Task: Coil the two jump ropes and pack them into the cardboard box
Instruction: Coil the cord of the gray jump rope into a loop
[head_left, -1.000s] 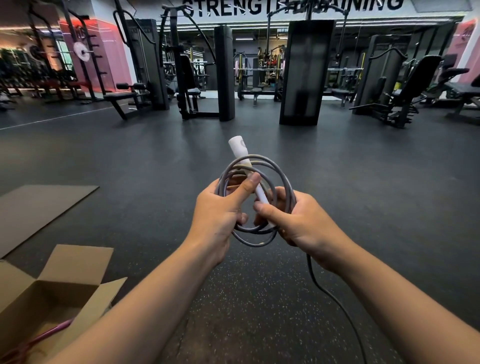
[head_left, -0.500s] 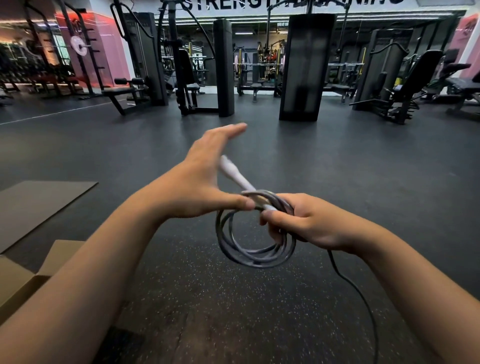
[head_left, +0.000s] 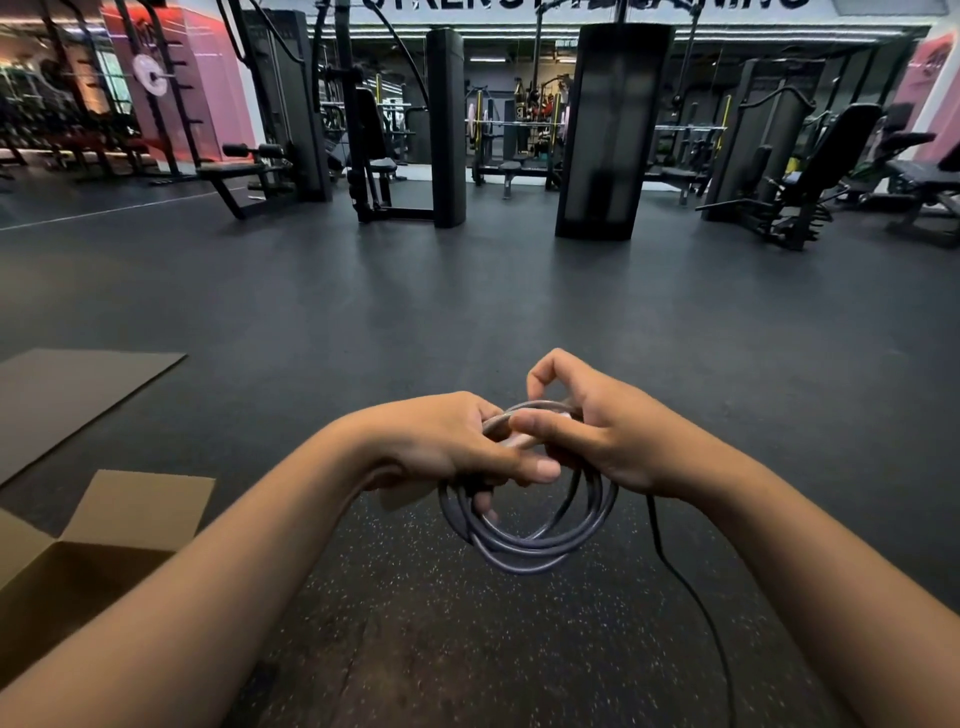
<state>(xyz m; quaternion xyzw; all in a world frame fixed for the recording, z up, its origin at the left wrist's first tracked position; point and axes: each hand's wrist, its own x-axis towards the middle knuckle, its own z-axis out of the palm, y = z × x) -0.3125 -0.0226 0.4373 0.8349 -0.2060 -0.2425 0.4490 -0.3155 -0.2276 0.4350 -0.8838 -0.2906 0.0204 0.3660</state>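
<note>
**Grey rope coiled in both hands, above the gym floor**

Grip, left: my left hand (head_left: 457, 447) is closed around the near-left side of the grey jump rope (head_left: 524, 553); thumb laid across the top, lower fingers hooked through the coil.

Grip, right: my right hand (head_left: 597, 436) is also closed on the rope, at the coil's top right. Thumb presses a pale handle (head_left: 519, 441) against the loops; forefinger curled up and arched above it. The two hands touch at the thumbs.

Count: one rope in hand, wound in roughly four loops, exact number hard to tell where they overlap. One handle showing, mostly covered by my fingers. One loose tail (head_left: 691, 597) running from under my right wrist down toward the bottom edge of view. A second rope is not visible from here.

Look of the rope: smooth, thin grey cord, slightly glossy, loops hanging below my hands in a rough circle, not lying flat, clear of the floor (head_left: 467, 312).

Cardboard box (head_left: 150, 509): one, well to the left of the coil and lower, on the floor, flaps open; interior is in shadow, contents cannot be told. One flat cardboard sheet (head_left: 72, 384) lies on the floor beyond the box, farther left of the coil.
</note>
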